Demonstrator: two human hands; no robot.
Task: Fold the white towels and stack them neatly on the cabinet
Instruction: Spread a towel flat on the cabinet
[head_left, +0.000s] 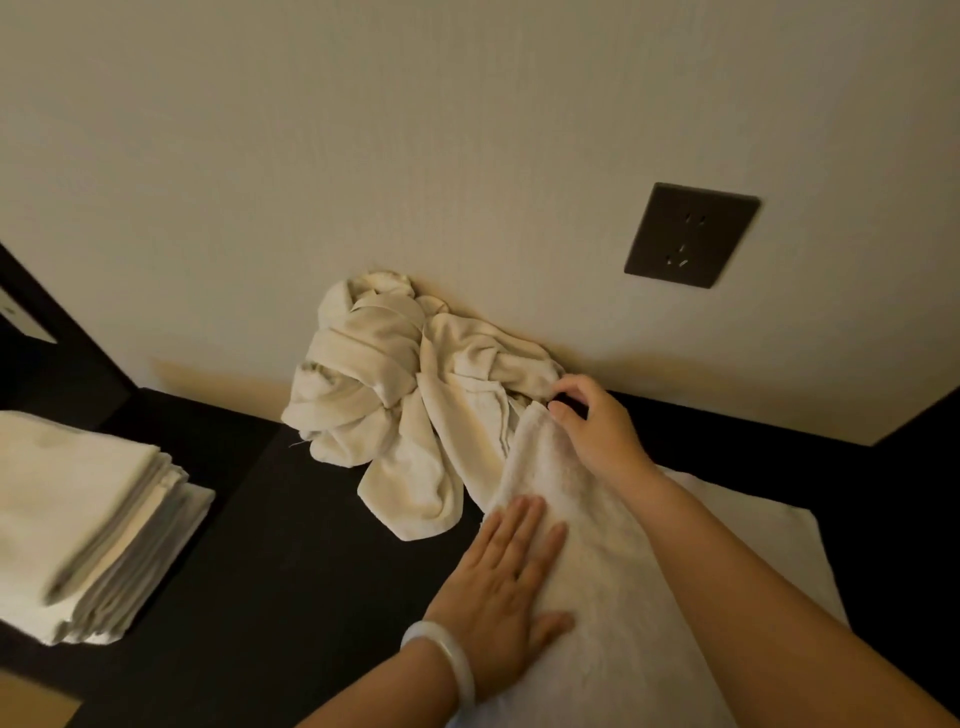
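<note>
A white towel (613, 597) lies spread on the dark cabinet top (291, 545) in front of me. My left hand (506, 577) presses flat on its left part, fingers straight. My right hand (592, 421) pinches the towel's far corner, close to the wall. Behind it, a crumpled heap of white towels (410, 389) leans against the wall. A stack of folded white towels (88, 525) sits at the left of the cabinet top.
The beige wall rises right behind the cabinet, with a dark power socket (691, 235) at the upper right. A dark panel (47, 338) stands at the far left. I wear a pale bangle (447, 660) on the left wrist.
</note>
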